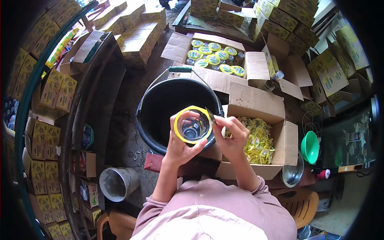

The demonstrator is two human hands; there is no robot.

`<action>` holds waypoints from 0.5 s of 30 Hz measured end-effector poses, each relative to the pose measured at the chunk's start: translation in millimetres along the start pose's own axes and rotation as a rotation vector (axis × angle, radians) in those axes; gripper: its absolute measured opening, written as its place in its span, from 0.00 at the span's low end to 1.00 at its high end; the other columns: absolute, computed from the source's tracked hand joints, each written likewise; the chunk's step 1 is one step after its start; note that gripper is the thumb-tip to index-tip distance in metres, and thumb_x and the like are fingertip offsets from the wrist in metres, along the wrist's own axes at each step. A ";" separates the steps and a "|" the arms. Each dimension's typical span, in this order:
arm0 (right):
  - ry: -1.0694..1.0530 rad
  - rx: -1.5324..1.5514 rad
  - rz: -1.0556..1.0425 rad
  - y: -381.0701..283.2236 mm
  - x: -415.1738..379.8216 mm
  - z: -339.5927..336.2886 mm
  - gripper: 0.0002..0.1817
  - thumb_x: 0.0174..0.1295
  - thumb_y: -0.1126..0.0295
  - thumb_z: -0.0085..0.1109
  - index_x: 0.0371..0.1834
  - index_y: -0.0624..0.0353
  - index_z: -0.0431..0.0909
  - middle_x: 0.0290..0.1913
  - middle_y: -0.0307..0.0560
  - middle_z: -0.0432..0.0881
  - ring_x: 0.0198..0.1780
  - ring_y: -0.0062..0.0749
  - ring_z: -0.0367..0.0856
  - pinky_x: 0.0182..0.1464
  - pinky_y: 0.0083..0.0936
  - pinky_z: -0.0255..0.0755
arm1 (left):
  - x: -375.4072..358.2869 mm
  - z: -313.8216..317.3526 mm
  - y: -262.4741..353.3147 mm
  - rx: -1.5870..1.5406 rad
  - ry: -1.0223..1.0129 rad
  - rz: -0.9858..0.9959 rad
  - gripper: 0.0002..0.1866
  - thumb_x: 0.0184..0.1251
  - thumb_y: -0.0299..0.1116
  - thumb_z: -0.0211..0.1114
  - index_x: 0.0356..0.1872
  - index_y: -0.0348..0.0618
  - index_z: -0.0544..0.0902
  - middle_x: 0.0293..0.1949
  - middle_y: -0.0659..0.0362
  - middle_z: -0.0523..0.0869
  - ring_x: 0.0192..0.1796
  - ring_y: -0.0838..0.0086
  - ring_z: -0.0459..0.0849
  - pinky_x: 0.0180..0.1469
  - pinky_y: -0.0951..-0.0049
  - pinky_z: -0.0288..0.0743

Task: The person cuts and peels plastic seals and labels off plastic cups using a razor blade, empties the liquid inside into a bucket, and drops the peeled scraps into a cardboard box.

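Observation:
A clear round container (189,130) with a yellow rim is wrapped by my left hand (180,146), its open mouth facing up toward me. My right hand (234,136) pinches a small dark blade-like tool (210,116) against the right side of the yellow rim. Both hands are over the front right part of a large black bucket (156,104) with a green handle grip. Right of my right hand, a cardboard box (256,98) holds a heap of yellow strips and scraps (260,140).
Behind the bucket, an open carton (184,44) holds several yellow-topped containers. A green bowl (309,147) and a metal bowl (294,172) lie at the right. A grey pail (116,184) stands at lower left. Yellow cartons (138,38) are stacked around.

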State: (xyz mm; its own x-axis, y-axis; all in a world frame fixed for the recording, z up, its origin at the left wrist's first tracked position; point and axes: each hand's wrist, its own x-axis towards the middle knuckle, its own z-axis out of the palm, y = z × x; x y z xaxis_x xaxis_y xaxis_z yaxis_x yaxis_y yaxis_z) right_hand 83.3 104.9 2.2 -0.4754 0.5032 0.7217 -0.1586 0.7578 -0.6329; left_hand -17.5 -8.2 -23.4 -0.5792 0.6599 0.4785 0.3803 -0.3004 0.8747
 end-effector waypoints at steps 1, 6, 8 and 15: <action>0.003 -0.003 -0.005 0.6 -0.5 0.4 0.12 0.46 0.84 0.62 0.35 0.59 0.81 0.24 0.44 0.79 0.24 0.24 0.79 0.27 0.17 0.72 | 0.1 -0.4 0.5 -0.003 -0.007 -0.001 0.36 0.41 0.32 0.71 0.53 0.40 0.61 0.47 0.53 0.72 0.48 0.70 0.75 0.52 0.71 0.69; -0.021 -0.011 -0.018 0.7 3.2 -1.3 0.14 0.44 0.85 0.60 0.35 0.58 0.81 0.25 0.44 0.80 0.25 0.25 0.79 0.27 0.18 0.72 | 2.8 -3.3 6.9 -0.023 -0.131 -0.011 0.36 0.40 0.33 0.71 0.53 0.39 0.62 0.45 0.53 0.74 0.47 0.70 0.76 0.51 0.72 0.69; -0.018 -0.009 -0.033 2.8 5.5 -1.5 0.15 0.44 0.86 0.58 0.34 0.58 0.81 0.26 0.44 0.80 0.25 0.25 0.79 0.27 0.18 0.72 | 2.9 -3.3 6.9 -0.097 -0.195 -0.031 0.36 0.40 0.34 0.71 0.53 0.39 0.63 0.44 0.53 0.74 0.47 0.71 0.76 0.51 0.72 0.70; -0.050 0.092 0.089 3.2 5.6 -3.0 0.13 0.44 0.85 0.59 0.34 0.59 0.81 0.26 0.44 0.80 0.26 0.25 0.80 0.29 0.17 0.71 | 7.3 0.5 4.1 -0.143 -0.125 0.005 0.39 0.37 0.33 0.75 0.52 0.40 0.62 0.43 0.56 0.73 0.47 0.73 0.76 0.49 0.74 0.72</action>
State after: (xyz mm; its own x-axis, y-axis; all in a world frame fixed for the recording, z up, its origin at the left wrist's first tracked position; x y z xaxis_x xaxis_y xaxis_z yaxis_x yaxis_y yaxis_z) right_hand 82.7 111.4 5.0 -0.5331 0.5441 0.6478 -0.1916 0.6682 -0.7189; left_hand -19.8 -4.3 -16.4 -0.4803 0.7356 0.4777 0.2713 -0.3933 0.8785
